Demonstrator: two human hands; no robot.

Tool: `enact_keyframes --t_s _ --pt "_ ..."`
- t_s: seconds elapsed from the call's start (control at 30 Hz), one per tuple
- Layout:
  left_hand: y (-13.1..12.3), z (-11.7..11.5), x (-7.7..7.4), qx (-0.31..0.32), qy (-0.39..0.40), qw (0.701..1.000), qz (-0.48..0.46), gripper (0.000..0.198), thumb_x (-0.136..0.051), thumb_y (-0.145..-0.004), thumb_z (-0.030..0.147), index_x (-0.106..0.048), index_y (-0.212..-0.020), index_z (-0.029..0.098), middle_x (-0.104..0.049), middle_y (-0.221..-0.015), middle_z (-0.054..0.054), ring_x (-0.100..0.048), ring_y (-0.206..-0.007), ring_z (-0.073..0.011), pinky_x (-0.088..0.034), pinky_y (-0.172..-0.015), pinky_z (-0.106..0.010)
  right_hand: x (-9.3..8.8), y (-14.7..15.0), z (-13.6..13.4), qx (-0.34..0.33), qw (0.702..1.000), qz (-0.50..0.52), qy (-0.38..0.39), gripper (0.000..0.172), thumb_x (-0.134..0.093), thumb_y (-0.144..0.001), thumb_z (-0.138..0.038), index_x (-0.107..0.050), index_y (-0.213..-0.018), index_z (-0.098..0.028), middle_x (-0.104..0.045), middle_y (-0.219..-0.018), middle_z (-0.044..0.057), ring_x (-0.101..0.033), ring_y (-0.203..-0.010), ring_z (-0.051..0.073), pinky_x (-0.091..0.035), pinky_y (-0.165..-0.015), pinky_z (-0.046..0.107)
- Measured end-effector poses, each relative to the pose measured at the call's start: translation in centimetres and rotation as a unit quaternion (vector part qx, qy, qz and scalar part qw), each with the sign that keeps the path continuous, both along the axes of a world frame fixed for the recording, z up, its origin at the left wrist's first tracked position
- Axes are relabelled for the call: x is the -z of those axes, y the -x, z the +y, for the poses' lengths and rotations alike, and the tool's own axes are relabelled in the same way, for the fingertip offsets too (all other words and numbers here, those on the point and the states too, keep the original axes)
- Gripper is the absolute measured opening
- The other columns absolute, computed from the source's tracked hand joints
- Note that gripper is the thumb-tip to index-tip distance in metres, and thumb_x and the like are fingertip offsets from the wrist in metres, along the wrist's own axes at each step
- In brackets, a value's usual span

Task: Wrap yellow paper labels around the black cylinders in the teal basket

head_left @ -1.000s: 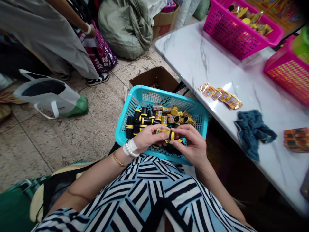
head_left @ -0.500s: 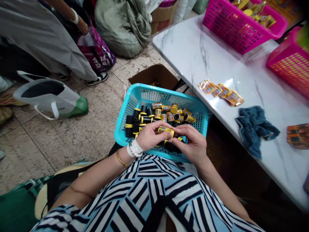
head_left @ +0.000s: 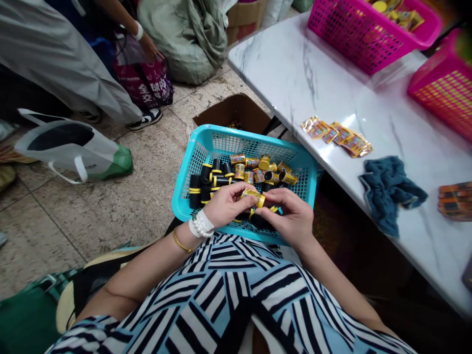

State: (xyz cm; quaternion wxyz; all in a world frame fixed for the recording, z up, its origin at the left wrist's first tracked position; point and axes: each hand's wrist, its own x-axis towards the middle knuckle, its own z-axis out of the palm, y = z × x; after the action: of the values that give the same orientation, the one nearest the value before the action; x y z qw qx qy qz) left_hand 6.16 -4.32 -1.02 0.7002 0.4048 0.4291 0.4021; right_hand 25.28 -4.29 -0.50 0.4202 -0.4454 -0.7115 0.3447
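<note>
Above the near side of a turquoise basket (head_left: 179,191), my left hand (head_left: 229,202) grips a small yellow labelled container (head_left: 258,198). My right hand (head_left: 289,212) pinches the other end of it between thumb and fingers. Under and behind my hands the basket holds several black cylinders with yellow rims (head_left: 194,191) and several yellow labelled containers (head_left: 239,170). A few dark pieces lie below my fingers, partly hidden by them.
A marble-patterned table (head_left: 275,64) at the right bears yellow packets (head_left: 344,135), a blue cloth (head_left: 391,191) and pink baskets (head_left: 363,37). A cardboard box (head_left: 236,110) stands behind the turquoise basket. At the left are a white-green bag (head_left: 92,152) and a person's legs (head_left: 88,73).
My left thumb has shifted over the yellow container, which both hands still hold. The other person's hand at the upper left has moved to the right.
</note>
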Motion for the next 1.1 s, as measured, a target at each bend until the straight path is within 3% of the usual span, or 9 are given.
enact_keyframes --t_s 0.17,0.3,0.43,0.6,0.7,0.8,0.9,1.0,1.1 --pt "-0.3 0.1 0.2 -0.016 -0.093 0.994 0.062 0.031 -0.07 -0.081 0.043 -0.069 -0.095 0.015 -0.066 -0.091 -0.004 -0.059 -0.083 -0.0156 -0.048 -0.078 -0.026 0.3 1.0 -0.6 0.057 0.978 0.123 0.157 0.026 -0.087 -0.066 -0.029 -0.072 -0.085 -0.021 -0.071 -0.087 0.003 -0.069 -0.071 0.016 -0.062 -0.067 0.032" --pt "-0.2 -0.3 0.4 -0.01 -0.112 0.992 0.064 0.031 -0.068 -0.084 0.042 -0.069 -0.1 0.016 -0.068 -0.097 -0.006 -0.061 -0.085 -0.0155 -0.048 -0.079 -0.026 0.4 1.2 -0.4 0.055 0.965 0.146 0.211 0.029 -0.087 -0.066 -0.033 -0.071 -0.085 -0.02 -0.073 -0.083 0.002 -0.07 -0.072 0.016 -0.063 -0.07 0.032" --pt "0.2 -0.8 0.3 -0.019 -0.013 1.0 0.016 0.048 -0.061 -0.087 0.053 -0.059 -0.119 0.017 -0.065 -0.079 -0.002 -0.058 -0.06 -0.0104 -0.045 -0.057 -0.022 0.3 1.0 0.0 0.031 0.983 0.109 0.144 0.026 -0.082 -0.073 -0.032 -0.071 -0.094 -0.022 -0.069 -0.094 0.004 -0.068 -0.076 0.016 -0.062 -0.072 0.033" --pt "0.8 -0.6 0.3 0.014 0.109 0.993 -0.049 0.046 -0.067 -0.079 0.059 -0.061 -0.086 0.013 -0.058 -0.059 0.001 -0.048 -0.043 -0.0057 -0.032 -0.04 -0.016 -0.1 0.6 0.0 -0.068 0.979 0.112 0.157 0.033 -0.08 -0.076 -0.03 -0.071 -0.108 -0.026 -0.06 -0.123 0.009 -0.069 -0.089 0.018 -0.063 -0.078 0.036" --pt "0.6 -0.5 0.4 0.013 0.149 0.988 -0.047 0.048 -0.066 -0.079 0.061 -0.058 -0.077 0.014 -0.053 -0.051 0.003 -0.038 -0.033 -0.0031 -0.024 -0.033 -0.015 -0.3 0.6 -0.1 -0.101 0.959 0.126 0.231 0.036 -0.077 -0.08 -0.033 -0.07 -0.114 -0.028 -0.065 -0.108 0.006 -0.069 -0.077 0.016 -0.063 -0.073 0.035" --pt "0.3 -0.7 0.3 0.021 0.155 0.982 -0.106 0.049 -0.068 -0.077 0.063 -0.06 -0.087 0.015 -0.056 -0.054 0.003 -0.039 -0.034 -0.0029 -0.023 -0.032 -0.014 -0.1 0.5 -0.1 -0.077 0.95 0.149 0.263 0.018 -0.077 -0.079 -0.033 -0.075 -0.095 -0.025 -0.063 -0.094 0.002 -0.066 -0.063 0.013 -0.062 -0.061 0.033" --pt "0.3 -0.9 0.2 0.043 0.156 0.972 -0.172 0.048 -0.074 -0.074 0.057 -0.061 -0.092 0.015 -0.059 -0.058 0.003 -0.045 -0.037 -0.0036 -0.028 -0.033 -0.013 0.1 0.4 0.0 -0.041 0.951 0.181 0.246 0.013 -0.079 -0.077 -0.031 -0.074 -0.087 -0.025 -0.062 -0.094 0.001 -0.066 -0.064 0.013 -0.061 -0.058 0.032" --pt "0.3 -1.1 0.3 0.042 0.159 0.974 -0.158 0.042 -0.077 -0.073 0.052 -0.059 -0.084 0.015 -0.058 -0.055 0.005 -0.04 -0.032 -0.0022 -0.026 -0.029 -0.013 0.0 0.6 0.1 -0.031 0.976 0.129 0.172 0.013 -0.079 -0.077 -0.027 -0.076 -0.09 -0.026 -0.065 -0.095 0.003 -0.066 -0.079 0.016 -0.06 -0.071 0.034" --pt "0.2 -1.1 0.4 0.037 0.18 0.973 -0.142 0.045 -0.075 -0.074 0.056 -0.058 -0.079 0.015 -0.055 -0.051 0.006 -0.035 -0.028 -0.0019 -0.023 -0.026 -0.014 0.0 1.0 -0.1 -0.012 0.993 0.079 0.093 0.006 -0.078 -0.077 -0.025 -0.076 -0.084 -0.025 -0.066 -0.082 0.002 -0.063 -0.078 0.017 -0.056 -0.07 0.033"
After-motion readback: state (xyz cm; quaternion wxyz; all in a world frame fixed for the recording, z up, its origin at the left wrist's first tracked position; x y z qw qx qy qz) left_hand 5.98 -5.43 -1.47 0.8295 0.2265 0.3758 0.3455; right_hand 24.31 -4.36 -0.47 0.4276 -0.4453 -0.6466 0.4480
